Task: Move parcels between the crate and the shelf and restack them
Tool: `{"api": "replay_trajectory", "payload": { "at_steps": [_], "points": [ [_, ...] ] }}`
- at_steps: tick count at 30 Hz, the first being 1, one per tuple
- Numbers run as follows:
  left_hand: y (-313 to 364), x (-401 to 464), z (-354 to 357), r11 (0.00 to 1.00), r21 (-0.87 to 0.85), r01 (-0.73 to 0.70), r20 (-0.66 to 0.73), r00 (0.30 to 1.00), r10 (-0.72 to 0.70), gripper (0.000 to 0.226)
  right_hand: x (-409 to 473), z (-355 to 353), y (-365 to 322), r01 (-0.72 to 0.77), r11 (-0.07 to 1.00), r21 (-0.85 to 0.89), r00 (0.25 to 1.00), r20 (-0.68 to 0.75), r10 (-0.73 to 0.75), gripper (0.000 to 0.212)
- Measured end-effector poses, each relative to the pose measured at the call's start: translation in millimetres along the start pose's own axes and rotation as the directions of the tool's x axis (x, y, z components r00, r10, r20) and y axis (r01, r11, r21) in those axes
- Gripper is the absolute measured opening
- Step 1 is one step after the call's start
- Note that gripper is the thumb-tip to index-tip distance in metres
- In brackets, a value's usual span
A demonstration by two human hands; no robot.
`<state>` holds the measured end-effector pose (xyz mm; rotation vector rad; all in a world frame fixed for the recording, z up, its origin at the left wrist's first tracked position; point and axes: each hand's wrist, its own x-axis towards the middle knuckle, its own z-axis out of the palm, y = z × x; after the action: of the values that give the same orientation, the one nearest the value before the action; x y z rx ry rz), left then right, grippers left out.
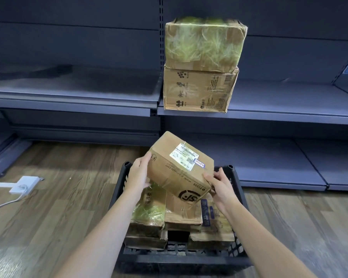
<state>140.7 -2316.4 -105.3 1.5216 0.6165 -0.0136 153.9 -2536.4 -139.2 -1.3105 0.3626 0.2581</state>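
Low in the centre of the frame, a cardboard parcel (181, 171) with a white shipping label is held tilted above a black plastic crate (237, 217). The left hand (138, 173) grasps the parcel's left end, its fingers wrapped against the side face and under the bottom edge. The right hand (219, 184) grasps the lower right corner, fingers curled round the edge and thumb on the upper face. The parcel is clear of the crate's rim and sits just above the cartons (181, 213) packed inside the crate, where at least three brown boxes lie side by side, one with greenish tape at the left.

In the upper centre, two stacked boxes stand on a grey-blue metal shelf (289, 105): a taped upper box (204, 43) with yellow-green streaks rests directly on a printed lower box (199, 89), whose front edge is at the shelf lip. A lower shelf (279, 163) runs behind the crate at the right. The crate stands on a wood-pattern floor (58, 197). At the lower left, a white power strip (23, 184) lies on the floor with a white cable leading off the frame's left edge.
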Motion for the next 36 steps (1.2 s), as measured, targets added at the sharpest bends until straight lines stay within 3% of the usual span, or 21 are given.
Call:
{"api": "replay_trajectory", "payload": {
  "at_steps": [2, 5, 8, 12, 15, 18, 22, 26, 33, 36],
  "points": [
    [-4, 1, 0, 0.998, 0.057, 0.035, 0.023, 0.999, -0.036, 0.068, -2, 2, 4, 0.002, 1.0, -0.025, 1.0, 0.014, -0.001, 0.083],
    [-10, 6, -2, 0.998, -0.034, 0.048, 0.008, 0.999, -0.048, 0.081, 1, 6, 8, 0.011, 0.999, -0.034, 0.996, 0.086, -0.008, 0.078],
    [-12, 15, -13, 0.994, -0.094, 0.06, -0.095, 0.993, -0.068, 0.074, 0, 14, 6, 0.049, 0.991, -0.124, 0.994, 0.105, -0.036, 0.062],
    [-12, 19, -29, 0.998, -0.015, 0.054, -0.1, 0.994, -0.055, 0.063, 5, 17, 0, -0.006, 0.986, -0.166, 0.992, 0.12, 0.026, 0.071],
    [-16, 24, -36, 0.998, 0.057, -0.002, -0.042, 0.999, 0.005, 0.064, 1, 22, 6, -0.059, 0.898, -0.436, 0.95, 0.253, 0.185, 0.064],
    [-20, 27, -35, 0.983, 0.177, -0.039, 0.001, 0.999, 0.04, 0.066, -11, 38, 23, -0.013, 0.821, -0.571, 0.954, 0.239, 0.182, 0.043],
    [-36, 28, -34, 0.879, 0.458, -0.135, 0.053, 0.991, 0.125, 0.05, -22, 59, 41, 0.029, 0.786, -0.617, 0.961, 0.233, 0.148, 0.059],
    [-43, 32, -38, 0.761, 0.633, -0.139, 0.009, 0.985, 0.173, 0.058, -26, 73, 43, 0.041, 0.769, -0.638, 0.965, 0.225, 0.135, 0.069],
    [-41, 32, -33, 0.54, 0.839, -0.069, -0.085, 0.963, 0.254, 0.044, -28, 77, 47, 0.094, 0.78, -0.619, 0.935, 0.324, 0.144, 0.065],
    [-42, 23, -18, 0.383, 0.919, -0.089, -0.074, 0.917, 0.391, 0.043, -17, 61, 54, 0.139, 0.722, -0.678, 0.935, 0.33, 0.131, 0.057]
  ]
}}
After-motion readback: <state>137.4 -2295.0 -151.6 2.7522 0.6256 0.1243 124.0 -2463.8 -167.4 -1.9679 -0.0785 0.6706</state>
